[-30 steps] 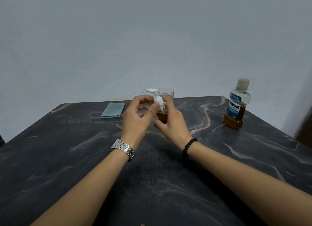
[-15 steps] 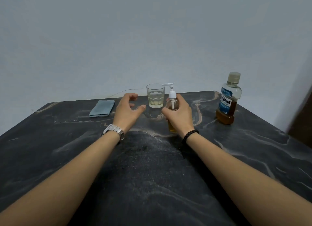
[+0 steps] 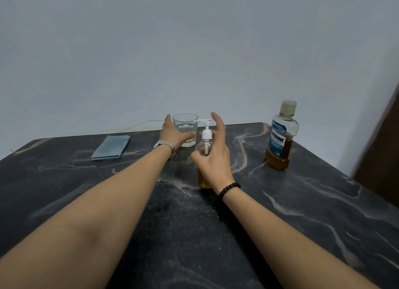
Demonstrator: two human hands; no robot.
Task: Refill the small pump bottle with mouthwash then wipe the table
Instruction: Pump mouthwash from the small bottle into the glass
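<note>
The small clear pump bottle (image 3: 204, 147) stands upright mid-table, white pump head on, amber liquid in its lower part. My right hand (image 3: 214, 159) is right beside it, fingers straight and spread upward, thumb by the bottle's left shoulder; it does not grip the bottle. My left hand (image 3: 172, 133) reaches to the drinking glass (image 3: 186, 124) just behind and left of the bottle, thumb lying across the glass's front, fingers straight along its left side. The mouthwash bottle (image 3: 280, 137), capped and about a quarter full of amber liquid, stands at the right.
A folded grey-blue cloth (image 3: 111, 147) lies at the back left of the dark marbled table (image 3: 302, 202). A thin cable runs along the wall behind the glass. A dark door edge shows at the far right.
The pump bottle went from both hands down onto the table. My right hand has let go and spread its fingers. My left hand moved forward to the glass.
</note>
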